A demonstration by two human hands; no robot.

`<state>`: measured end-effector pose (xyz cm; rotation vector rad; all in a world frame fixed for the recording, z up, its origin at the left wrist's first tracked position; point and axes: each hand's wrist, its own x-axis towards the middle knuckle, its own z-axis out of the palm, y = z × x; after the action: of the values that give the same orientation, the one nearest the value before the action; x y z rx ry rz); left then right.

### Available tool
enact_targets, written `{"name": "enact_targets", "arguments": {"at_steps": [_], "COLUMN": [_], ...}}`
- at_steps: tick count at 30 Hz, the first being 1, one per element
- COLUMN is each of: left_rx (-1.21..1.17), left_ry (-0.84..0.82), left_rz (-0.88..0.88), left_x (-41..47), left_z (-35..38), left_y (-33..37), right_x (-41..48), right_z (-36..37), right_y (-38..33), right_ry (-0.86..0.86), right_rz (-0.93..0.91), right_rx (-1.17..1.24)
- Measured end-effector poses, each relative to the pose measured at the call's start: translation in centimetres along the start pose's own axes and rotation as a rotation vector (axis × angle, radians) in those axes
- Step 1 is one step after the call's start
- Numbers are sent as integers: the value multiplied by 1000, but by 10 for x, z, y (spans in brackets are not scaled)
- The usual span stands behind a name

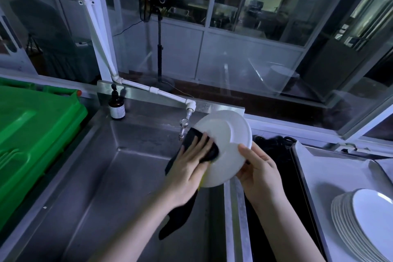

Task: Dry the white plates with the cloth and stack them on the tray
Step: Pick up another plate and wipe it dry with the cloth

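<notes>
Stainless steel sink below. Right hand pinches tilted round white plate by its rim, thumb in front. Left hand, fingers straight, presses dark cloth onto plate face.

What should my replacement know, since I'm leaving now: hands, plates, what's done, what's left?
Left hand presses the dark cloth on a white plate over the sink.
Right hand grips that plate's rim.
Done: a stack of plates sits on the tray at right.
Left: finish drying this plate and add it to the stack.
</notes>
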<state>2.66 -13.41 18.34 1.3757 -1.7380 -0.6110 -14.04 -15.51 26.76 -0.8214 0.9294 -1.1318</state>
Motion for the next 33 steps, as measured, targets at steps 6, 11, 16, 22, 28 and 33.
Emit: {"name": "enact_targets", "arguments": {"at_steps": [6, 11, 16, 22, 28, 33], "left_rx": [9, -69, -100, -156, -46, -256], "left_ry": [-55, 64, -32, 40, -45, -12], "left_rz": [77, -84, -42, -19, -229, -423], "left_x": [16, 15, -16, 15, 8, -2], "left_z": [1, -6, 19, 18, 19, -2], "left_y": [18, -13, 12, 6, -53, -29], "right_x": [-6, -2, 2, -15, -15, -8], "right_z": [2, 0, -3, -3, -9, -16], "right_y": [18, -5, -4, 24, 18, 27], "right_ry": [-33, 5, 26, -20, -4, -20], "right_rz": [64, -25, -57, 5, -58, -221], "right_rx": [-12, -10, -76, -89, -165, -422]}}
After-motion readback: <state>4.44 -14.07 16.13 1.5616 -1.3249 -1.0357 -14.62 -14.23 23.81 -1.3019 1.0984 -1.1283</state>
